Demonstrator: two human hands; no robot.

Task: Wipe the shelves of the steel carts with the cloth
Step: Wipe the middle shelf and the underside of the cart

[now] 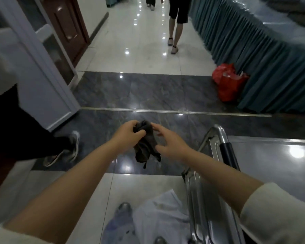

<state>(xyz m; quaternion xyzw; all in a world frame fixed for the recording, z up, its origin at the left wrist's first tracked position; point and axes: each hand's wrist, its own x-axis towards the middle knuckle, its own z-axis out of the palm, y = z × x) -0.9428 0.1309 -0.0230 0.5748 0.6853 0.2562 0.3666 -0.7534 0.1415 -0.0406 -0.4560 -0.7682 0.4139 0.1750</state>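
Observation:
A dark grey cloth [145, 145] hangs bunched in mid-air in front of me, over the dark floor tiles. My left hand [128, 133] grips its upper part with curled fingers. My right hand [167, 141] is beside the cloth, fingers spread and loosely bent, touching its right side. The steel cart [271, 159] stands at my lower right, its flat top shelf shining, with a tubular handle rail [218, 132] at its near end. Both hands are left of the cart, apart from it.
A person in dark trousers and sneakers [67, 150] stands close at my left. Another person [176, 23] walks away down the corridor. A red bag [227, 83] lies by a teal pleated table skirt [253, 55] at right. A white door frame [48, 85] stands left.

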